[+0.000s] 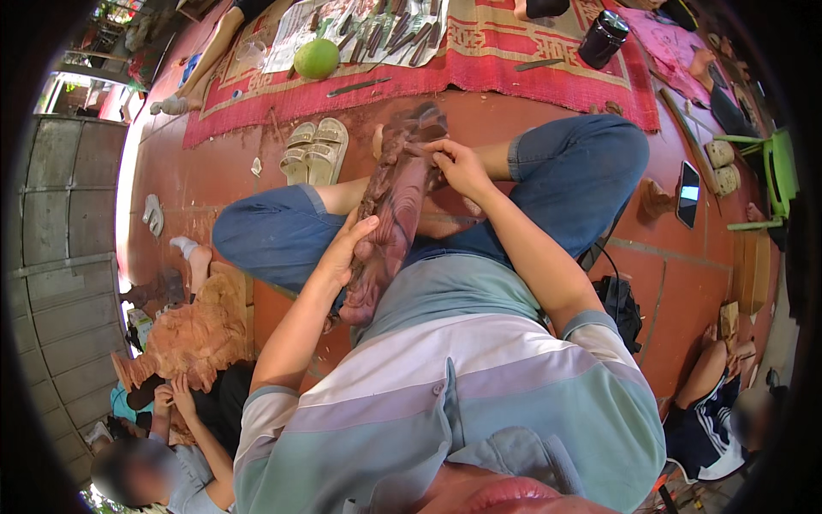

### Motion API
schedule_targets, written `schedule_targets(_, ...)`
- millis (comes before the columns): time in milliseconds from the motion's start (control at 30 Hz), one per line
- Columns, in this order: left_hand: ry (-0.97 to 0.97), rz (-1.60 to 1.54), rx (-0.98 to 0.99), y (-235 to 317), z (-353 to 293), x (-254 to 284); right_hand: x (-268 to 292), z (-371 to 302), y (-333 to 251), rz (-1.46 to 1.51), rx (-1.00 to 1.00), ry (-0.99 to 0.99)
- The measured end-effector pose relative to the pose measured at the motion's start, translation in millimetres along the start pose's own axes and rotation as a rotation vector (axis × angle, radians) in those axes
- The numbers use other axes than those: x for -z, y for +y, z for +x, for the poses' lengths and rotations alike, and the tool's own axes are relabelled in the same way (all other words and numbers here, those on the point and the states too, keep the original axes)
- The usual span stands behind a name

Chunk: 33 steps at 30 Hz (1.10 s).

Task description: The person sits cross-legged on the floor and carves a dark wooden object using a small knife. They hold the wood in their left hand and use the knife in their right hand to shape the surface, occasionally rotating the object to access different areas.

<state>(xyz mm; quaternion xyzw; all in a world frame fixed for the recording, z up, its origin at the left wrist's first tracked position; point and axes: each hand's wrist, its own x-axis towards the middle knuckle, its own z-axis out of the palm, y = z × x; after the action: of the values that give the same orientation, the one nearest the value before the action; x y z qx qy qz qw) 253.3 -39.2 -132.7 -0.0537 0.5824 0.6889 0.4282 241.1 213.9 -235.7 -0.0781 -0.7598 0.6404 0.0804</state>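
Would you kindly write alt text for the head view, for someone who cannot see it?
The left hand holds a reddish-brown wood carving while the right hand touches its far half. Beyond, sandals lie near a red patterned mat bearing tools and a green fruit.

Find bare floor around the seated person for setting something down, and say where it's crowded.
Bare floor lies right, between black bag and brown box, below the phone; and left, between pale slipper and left knee. Crowded: the paper strewn with dark tools, and the lap under the carving.
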Motion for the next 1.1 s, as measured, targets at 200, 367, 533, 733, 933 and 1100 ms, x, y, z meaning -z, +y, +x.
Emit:
schedule_targets(200,-0.081,-0.218,0.185,4.6,23.5,5.9,22.4,-2.8,-39.9,0.279,-0.152,0.104)
schedule_targets(367,-0.089,-0.202,0.202,4.7,65.2,3.2,44.8,6.6,-15.7,0.192,-0.186,0.113)
schedule_targets(533,-0.039,0.050,0.183,14.1,72.3,-3.4,61.8,-21.6,-1.7,-0.159,0.073,0.195)
schedule_targets(733,0.180,-0.215,0.302,19.1,63.0,7.8,62.6,-16.9,-28.1,-0.488,-0.006,0.105)
schedule_targets(933,0.123,-0.244,0.269,4.6,62.7,34.8,54.5,13.6,-23.1,-0.561,0.066,0.019)
schedule_targets(1100,0.196,-0.282,0.273,10.1,70.9,35.8,45.2,43.6,-35.3,-0.689,-0.010,-0.001)
